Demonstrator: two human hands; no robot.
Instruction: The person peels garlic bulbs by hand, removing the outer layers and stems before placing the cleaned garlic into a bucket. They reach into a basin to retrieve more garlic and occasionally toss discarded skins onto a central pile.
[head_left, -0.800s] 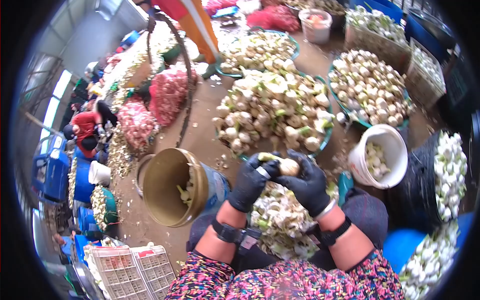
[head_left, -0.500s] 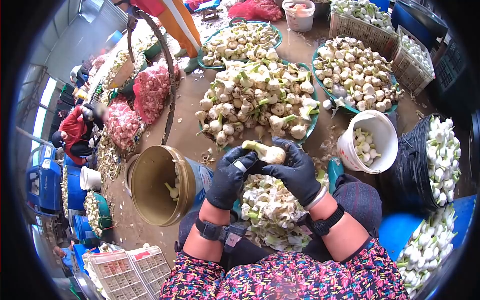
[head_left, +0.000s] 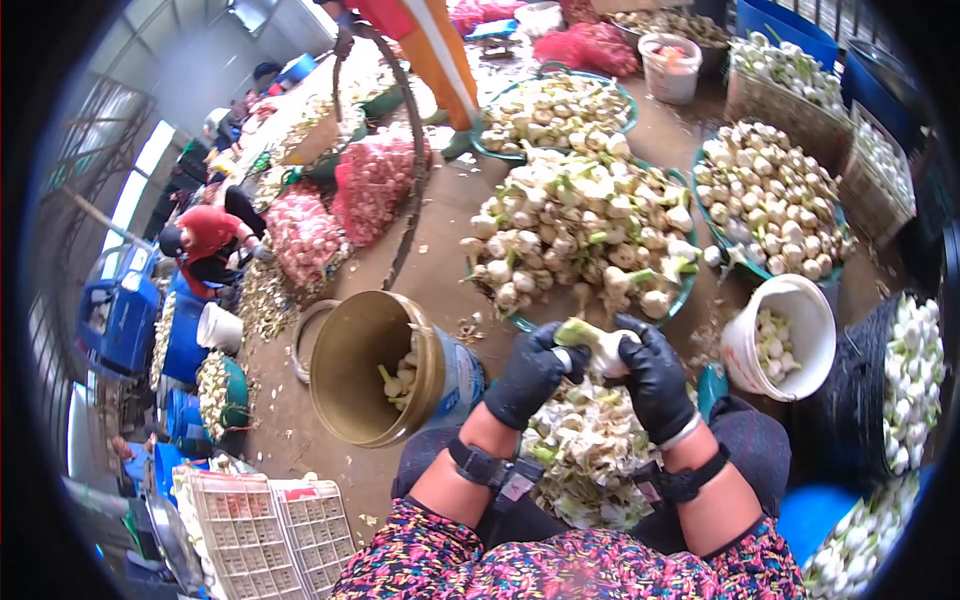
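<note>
Both my hands wear black gloves and meet on one garlic bulb (head_left: pixel 606 352) with a pale green stem. My left hand (head_left: pixel 525 380) is closed round the stem end, and a white band shows on one finger. From the other side, my right hand (head_left: pixel 656 384) grips the round bulb, fingertips pressed against its skin. Below them, between my knees, lies a heap of garlic peelings (head_left: pixel 588 450). Just beyond my hands is a big pile of untrimmed garlic (head_left: pixel 580 225) in a green tub (head_left: pixel 686 292).
A beige-rimmed bucket (head_left: pixel 318 385) lies tilted at left with some bulbs inside. At right stand a white bucket (head_left: pixel 812 335) and a black container (head_left: pixel 850 385) of white garlic. Red mesh sacks (head_left: pixel 380 185), crates (head_left: pixel 245 530) and co-workers, one in red (head_left: pixel 210 235), are farther off.
The scene has slid right and down as my head turned. The bulb in my hands now looks whiter and cleaner, where brownish skin showed before. My hands stay on it.
</note>
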